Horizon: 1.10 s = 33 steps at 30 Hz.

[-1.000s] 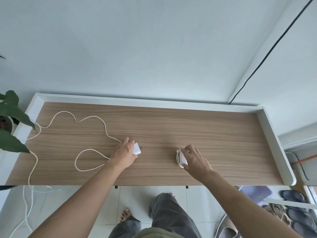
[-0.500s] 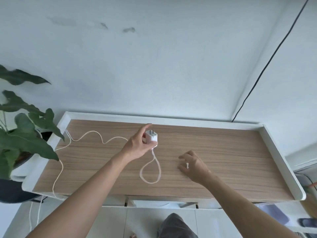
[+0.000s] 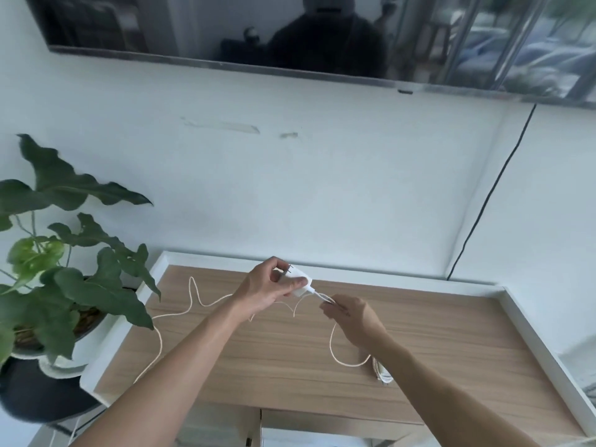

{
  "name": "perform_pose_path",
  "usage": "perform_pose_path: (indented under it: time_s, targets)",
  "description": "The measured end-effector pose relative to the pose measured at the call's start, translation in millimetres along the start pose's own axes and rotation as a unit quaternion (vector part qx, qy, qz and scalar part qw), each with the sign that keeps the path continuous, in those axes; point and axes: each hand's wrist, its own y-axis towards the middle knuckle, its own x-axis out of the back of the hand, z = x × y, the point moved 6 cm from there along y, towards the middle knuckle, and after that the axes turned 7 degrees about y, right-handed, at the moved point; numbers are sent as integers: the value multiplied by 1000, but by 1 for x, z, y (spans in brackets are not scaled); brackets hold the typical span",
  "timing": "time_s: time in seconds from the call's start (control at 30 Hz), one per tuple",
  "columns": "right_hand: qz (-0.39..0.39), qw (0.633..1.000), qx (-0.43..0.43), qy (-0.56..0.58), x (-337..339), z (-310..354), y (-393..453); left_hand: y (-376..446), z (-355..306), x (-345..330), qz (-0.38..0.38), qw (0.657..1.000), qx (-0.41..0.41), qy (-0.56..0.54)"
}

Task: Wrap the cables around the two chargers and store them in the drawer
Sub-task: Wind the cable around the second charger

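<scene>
- Holding the second charger [image 3: 300,283] up off the tabletop [image 3: 290,353]: my left hand [image 3: 269,287] has thumb and fingers curled round the white block, prongs pointing away from the palm toward the wall.
- Right hand [image 3: 350,316], just beside the left and slightly nearer me, pinches the cable [image 3: 335,350] close to where it leaves the charger; fingertips closed on the strand.
- Beyond the pinch the cable drops below the right hand in a loop onto the wood. The rest snakes away past the left wrist and runs off the table edge on the left hand's outer side.
- Under the right forearm, on the wood, lies the first charger [image 3: 382,372], cable already wound round it.
- Handling judgement: charger is light and rigid with smooth, likely slippery sides, so grip across the flat faces and keep clear of the prongs. Cable is thin, limp, pale cream; it will not hold a shape, so keep tension while winding and take it near the block, not far down.
- Risk: long loose tail may snag on the table rim [image 3: 161,269].
- Drawer [image 3: 338,435] front shows below the table edge, nearest me; closed, as far as I can tell.
- Potted plant [image 3: 64,279] stands well outside the left arm.
</scene>
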Motion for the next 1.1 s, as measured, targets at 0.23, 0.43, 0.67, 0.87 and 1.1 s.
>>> perform_pose_path:
  time_s: [0.23,0.43,0.67,0.87,1.1]
  targets:
    - [51,987,-43,147,27,40,0,-16,10,35,0,1000,14,22]
    - [27,979,-68,191,51,67,12,-30,13,30,148,986,48,53]
    - [34,988,-82,125,58,84,31,-50,-2,10,313,946,61,67]
    - [2,992,-96,85,61,61,41,-52,-12,28,287,947,26,-140]
    - [13,976,-171,133,41,24,27,-39,-40,69,93,930,-59,-350]
